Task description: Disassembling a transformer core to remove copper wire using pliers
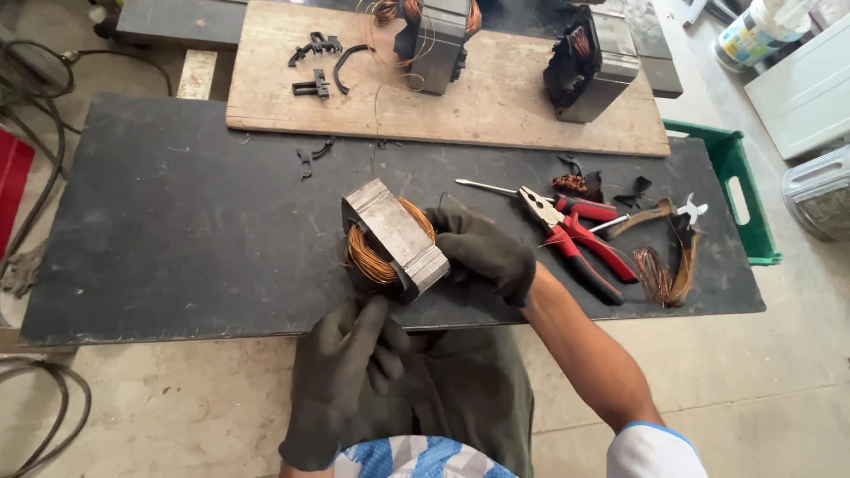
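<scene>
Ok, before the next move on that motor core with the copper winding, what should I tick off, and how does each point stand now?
1. Right hand steadies the motor core: ok, its gloved fingers rest against the core's right side.
2. Left hand on the copper winding: ok, fingertips reach the coil's lower edge.
3. Both hands gloved: ok, dark gloves on each.
4. Core supported: ok, it rests tilted near the front edge of the black mat.
5. Pliers within reach: ok, they lie on the mat just right of the right hand.
6. Winding already cut free: cannot tell, the far side is hidden.
</scene>
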